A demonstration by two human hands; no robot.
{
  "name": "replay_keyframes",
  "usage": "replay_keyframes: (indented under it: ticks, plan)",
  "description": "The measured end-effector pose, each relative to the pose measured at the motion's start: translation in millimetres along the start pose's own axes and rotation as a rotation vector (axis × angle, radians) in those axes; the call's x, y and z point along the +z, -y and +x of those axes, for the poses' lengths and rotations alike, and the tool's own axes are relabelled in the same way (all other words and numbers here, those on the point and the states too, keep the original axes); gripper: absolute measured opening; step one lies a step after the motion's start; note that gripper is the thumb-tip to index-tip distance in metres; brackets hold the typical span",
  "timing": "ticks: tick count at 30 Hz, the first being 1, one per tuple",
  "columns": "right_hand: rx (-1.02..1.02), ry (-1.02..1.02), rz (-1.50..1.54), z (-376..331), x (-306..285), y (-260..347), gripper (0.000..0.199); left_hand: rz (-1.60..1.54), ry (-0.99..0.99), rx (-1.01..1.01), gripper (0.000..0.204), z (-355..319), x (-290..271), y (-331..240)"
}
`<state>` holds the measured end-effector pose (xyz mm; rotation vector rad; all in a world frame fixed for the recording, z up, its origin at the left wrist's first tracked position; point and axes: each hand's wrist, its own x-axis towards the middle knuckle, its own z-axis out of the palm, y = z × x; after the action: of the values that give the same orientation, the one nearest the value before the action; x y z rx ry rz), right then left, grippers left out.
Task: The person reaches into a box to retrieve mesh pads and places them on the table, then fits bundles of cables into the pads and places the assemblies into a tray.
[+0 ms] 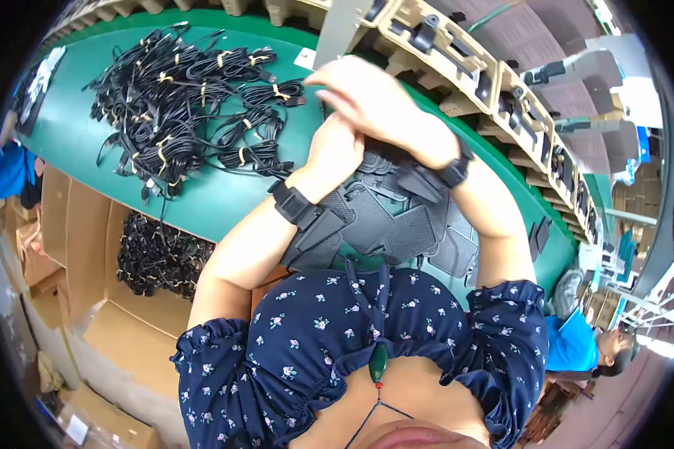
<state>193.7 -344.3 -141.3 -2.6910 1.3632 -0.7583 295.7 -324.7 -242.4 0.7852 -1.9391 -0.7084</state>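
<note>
My left hand (332, 155) and my right hand (363, 97) meet above the green work surface, the right one lying over the left. The right hand's fingers are bent and pressed together; what they hold, if anything, is hidden. Behind it, the left hand's fingers are out of sight. Each wrist wears a black strap. Just left of the hands lie bundles of black cables (251, 123) with pale ties, beside a bigger heap of cables (165, 142). Under my forearms is a pile of black textured flat pieces (374, 224).
Tan moulded trays (494, 97) with black parts line the far right edge. A metal post (340, 34) stands beyond my hands. At lower left, an open cardboard box (138, 322) holds more black cables. A person in blue (573, 344) is at the right.
</note>
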Motion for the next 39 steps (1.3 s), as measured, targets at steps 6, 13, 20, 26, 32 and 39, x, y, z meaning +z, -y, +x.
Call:
replay_keyframes:
  ticks: [6,13,20,26,32,39]
  plan:
    - [0.097,0.328,0.018,62.9,60.4,-7.3,0.032,-0.351,0.144,-0.214,0.025,6.5,-6.7,-7.7]
    - [0.136,0.253,-0.073,33.9,8.4,-8.3,0.035,-0.247,0.136,-0.141,0.009,10.1,-11.1,-25.0]
    - [0.102,0.178,-0.186,-30.8,-73.0,-4.6,0.031,-0.141,-0.417,0.419,0.036,29.9,-49.3,-52.0]
    - [0.246,0.338,0.034,-60.0,-98.6,36.1,0.033,0.06,-0.095,0.196,0.024,34.9,-47.9,-29.5]
    - [0.802,-0.083,0.931,-74.3,-71.4,44.1,0.032,-1.03,0.245,-0.393,0.028,14.7,-25.4,-52.3]
    - [0.078,0.175,-0.339,-73.8,-77.0,52.4,0.064,-1.03,0.509,-0.66,0.025,13.5,-34.3,-59.3]
